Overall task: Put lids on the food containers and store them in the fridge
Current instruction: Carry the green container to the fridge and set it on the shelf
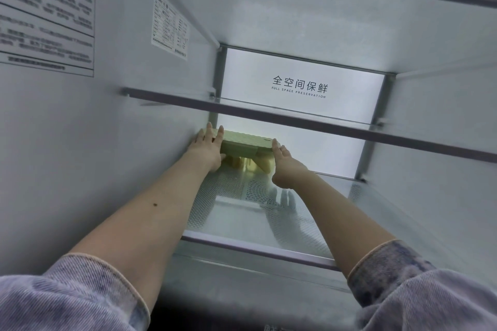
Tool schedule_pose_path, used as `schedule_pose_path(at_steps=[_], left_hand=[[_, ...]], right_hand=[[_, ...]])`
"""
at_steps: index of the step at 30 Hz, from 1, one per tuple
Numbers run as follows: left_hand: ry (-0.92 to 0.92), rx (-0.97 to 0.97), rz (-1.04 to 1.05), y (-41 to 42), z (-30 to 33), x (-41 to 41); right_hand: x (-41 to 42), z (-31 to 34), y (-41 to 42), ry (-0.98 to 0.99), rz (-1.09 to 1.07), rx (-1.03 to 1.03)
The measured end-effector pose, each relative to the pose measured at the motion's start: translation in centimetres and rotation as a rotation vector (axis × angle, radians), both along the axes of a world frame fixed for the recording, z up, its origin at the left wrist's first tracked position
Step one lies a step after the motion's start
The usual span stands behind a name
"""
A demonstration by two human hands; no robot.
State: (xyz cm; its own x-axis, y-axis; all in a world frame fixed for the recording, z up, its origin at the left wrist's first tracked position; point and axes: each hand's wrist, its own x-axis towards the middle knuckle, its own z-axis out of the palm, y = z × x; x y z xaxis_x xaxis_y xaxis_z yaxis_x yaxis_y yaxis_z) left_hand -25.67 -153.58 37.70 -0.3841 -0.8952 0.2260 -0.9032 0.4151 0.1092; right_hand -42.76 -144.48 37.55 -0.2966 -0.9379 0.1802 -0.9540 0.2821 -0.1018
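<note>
A food container with a pale green lid [243,144] sits at the back left of a glass fridge shelf [269,228], against the left wall. Its clear body shows yellowish food under the lid. My left hand [208,149] lies against the container's left end with fingers straight, fingertips over the lid edge. My right hand [283,162] is at the right end, fingers straight along the side. Both arms reach deep into the fridge.
Another glass shelf [295,119] with a dark front rail runs just above the container. The lit back panel [300,87] carries printed text. Label stickers [169,27] are on the left wall. The dotted shelf stretches out to the right of the container.
</note>
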Motion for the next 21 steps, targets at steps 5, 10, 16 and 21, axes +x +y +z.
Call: schedule_pose_path(at_steps=[5, 10, 16, 21], left_hand=[[-0.010, 0.025, -0.035, 2.8, 0.1, 0.6], [0.014, -0.057, -0.065, 5.6, 0.4, 0.2], [0.081, -0.105, -0.107, 10.8, 0.7, 0.5], [0.134, -0.130, -0.118, 15.4, 0.9, 2.0]], right_hand=[[0.6, -0.4, 1.5, -0.008, -0.033, 0.020], [1.7, -0.3, 3.7, 0.070, -0.024, -0.062], [3.5, -0.1, 6.8, 0.022, 0.045, -0.158], [5.4, -0.1, 10.2, -0.079, 0.069, -0.260]])
